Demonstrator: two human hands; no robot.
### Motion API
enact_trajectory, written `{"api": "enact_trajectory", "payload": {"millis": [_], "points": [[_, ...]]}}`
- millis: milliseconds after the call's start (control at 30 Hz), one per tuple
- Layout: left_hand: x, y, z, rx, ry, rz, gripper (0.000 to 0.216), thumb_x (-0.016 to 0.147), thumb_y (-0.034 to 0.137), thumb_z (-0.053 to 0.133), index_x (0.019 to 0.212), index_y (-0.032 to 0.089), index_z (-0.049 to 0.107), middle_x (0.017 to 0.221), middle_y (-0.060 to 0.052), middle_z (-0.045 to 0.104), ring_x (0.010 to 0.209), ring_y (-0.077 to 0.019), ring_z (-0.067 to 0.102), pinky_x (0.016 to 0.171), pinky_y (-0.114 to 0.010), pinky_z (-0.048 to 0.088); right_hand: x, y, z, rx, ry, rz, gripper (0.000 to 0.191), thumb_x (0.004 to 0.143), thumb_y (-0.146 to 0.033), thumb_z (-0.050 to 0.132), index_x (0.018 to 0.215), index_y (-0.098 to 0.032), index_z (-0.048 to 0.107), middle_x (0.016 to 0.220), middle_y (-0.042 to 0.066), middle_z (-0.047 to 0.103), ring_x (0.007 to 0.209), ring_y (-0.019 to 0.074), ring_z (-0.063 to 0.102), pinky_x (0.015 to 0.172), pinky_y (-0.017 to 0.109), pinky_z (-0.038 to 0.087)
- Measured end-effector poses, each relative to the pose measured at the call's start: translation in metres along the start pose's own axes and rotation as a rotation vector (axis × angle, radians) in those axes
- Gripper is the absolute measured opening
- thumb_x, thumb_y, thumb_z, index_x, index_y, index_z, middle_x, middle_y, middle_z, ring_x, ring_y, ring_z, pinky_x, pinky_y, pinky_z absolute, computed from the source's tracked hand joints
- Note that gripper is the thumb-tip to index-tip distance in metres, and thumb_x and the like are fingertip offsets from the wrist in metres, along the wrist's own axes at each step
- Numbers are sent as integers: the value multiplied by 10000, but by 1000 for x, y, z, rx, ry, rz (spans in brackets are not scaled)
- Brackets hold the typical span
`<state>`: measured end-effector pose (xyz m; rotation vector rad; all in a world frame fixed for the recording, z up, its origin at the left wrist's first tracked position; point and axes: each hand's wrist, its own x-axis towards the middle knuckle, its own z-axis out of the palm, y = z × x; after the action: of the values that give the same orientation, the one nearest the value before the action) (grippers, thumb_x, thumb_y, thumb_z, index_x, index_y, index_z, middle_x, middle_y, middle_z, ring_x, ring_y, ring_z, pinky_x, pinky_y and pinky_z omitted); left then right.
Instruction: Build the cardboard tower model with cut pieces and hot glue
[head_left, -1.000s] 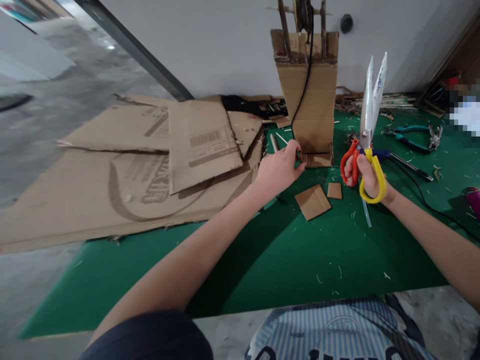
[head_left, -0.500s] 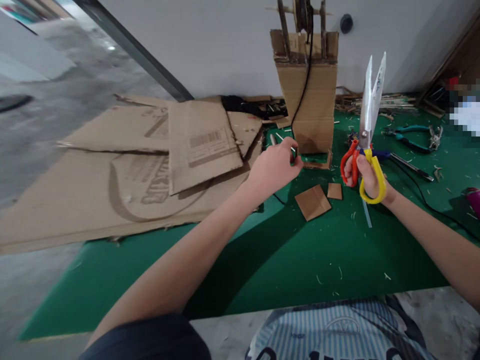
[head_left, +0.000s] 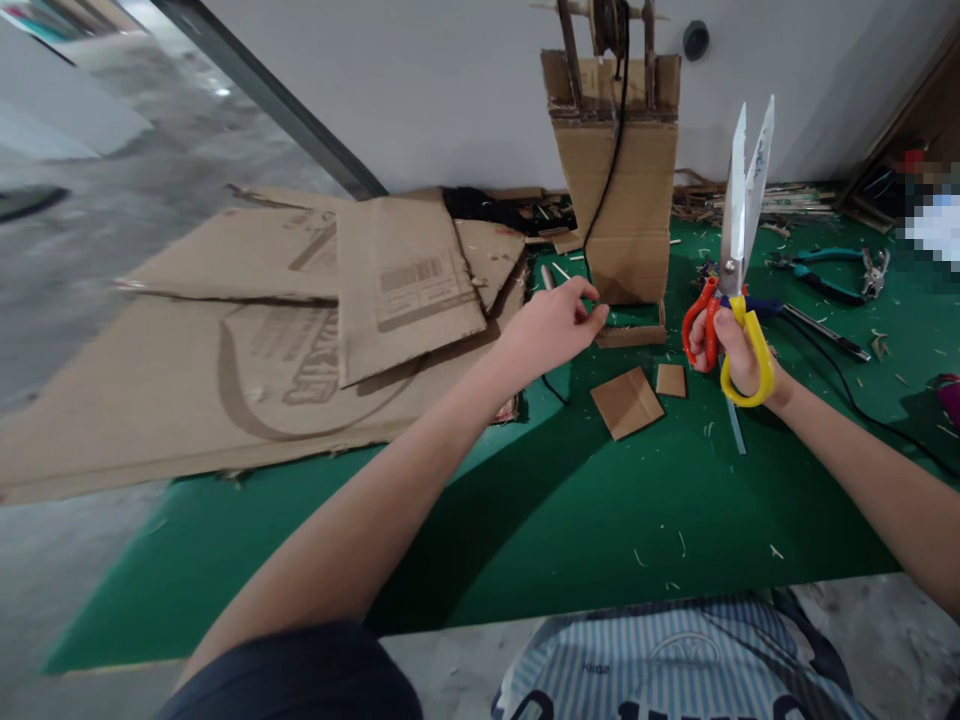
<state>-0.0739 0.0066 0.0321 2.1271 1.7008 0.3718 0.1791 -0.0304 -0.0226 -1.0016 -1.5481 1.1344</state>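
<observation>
My right hand (head_left: pixel 731 345) grips large scissors (head_left: pixel 739 220) by their red and yellow handles, blades pointing up and slightly apart. Further left, my left hand (head_left: pixel 559 318) has its thumb and forefinger closed at the left end of a narrow cardboard strip (head_left: pixel 634 337); the fingertips partly hide that end. This strip lies at the foot of a tall cardboard structure (head_left: pixel 619 190), which carries a spool (head_left: pixel 606 25) with a black cord (head_left: pixel 611 165). Two small cardboard pieces, a larger square (head_left: pixel 627 403) and a smaller one (head_left: pixel 670 380), lie in front on the green table.
Large cardboard sheets (head_left: pixel 409 290) cover the table's left side. Pliers (head_left: pixel 832 275) and a slim metal-ended tool (head_left: pixel 829 333) rest at right. Thin sticks (head_left: pixel 780 203) lie along the wall, and scraps dot the green tabletop (head_left: pixel 600 540).
The narrow cardboard strip at the structure's foot has tilted, showing more of its front face. My left hand has shifted slightly; the scissors stay raised in my right hand.
</observation>
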Motion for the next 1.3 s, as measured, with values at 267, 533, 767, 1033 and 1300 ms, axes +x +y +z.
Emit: {"api": "enact_trajectory", "payload": {"millis": [267, 533, 767, 1033, 1300], "points": [[8, -30, -17, -17, -232, 176, 851, 805, 645, 669, 1517, 232, 453, 1529, -146, 494, 1233, -314, 612, 896, -390, 554, 0, -3, 1, -22, 6, 5, 625, 961, -769, 450, 719, -211, 597, 609, 2, 596, 546, 120, 576, 555, 295, 460], [8, -23, -6, -26, -179, 258, 742, 845, 448, 652, 1500, 148, 478, 1427, -148, 607, 1245, -299, 609, 1083, -443, 500, -1, -1, 0, -17, -13, -6, 634, 992, -740, 417, 729, -192, 599, 598, 7, 589, 555, 114, 574, 557, 276, 446], [9, -27, -11, -38, -129, 265, 691, 857, 428, 657, 1473, 157, 503, 1399, -141, 640, 1223, -297, 630, 1051, -445, 528, 0, -7, 1, -24, 6, 13, 669, 929, -810, 454, 708, -192, 584, 615, 3, 583, 538, 110, 576, 539, 267, 458], [12, -27, -4, -74, -109, 286, 656, 848, 399, 676, 1436, 154, 517, 1358, -155, 661, 1219, -287, 648, 1060, -441, 527, -1, -10, 2, -24, 0, 7, 650, 948, -786, 454, 712, -192, 576, 640, 7, 577, 551, 105, 562, 549, 280, 448], [12, -32, -5, -72, -109, 287, 709, 852, 429, 682, 1488, 194, 476, 1380, -144, 658, 1276, -309, 630, 1071, -455, 516, -1, -8, 3, 4, -3, 9, 637, 955, -781, 446, 755, -189, 569, 645, 16, 581, 559, 110, 569, 558, 280, 444]]}}
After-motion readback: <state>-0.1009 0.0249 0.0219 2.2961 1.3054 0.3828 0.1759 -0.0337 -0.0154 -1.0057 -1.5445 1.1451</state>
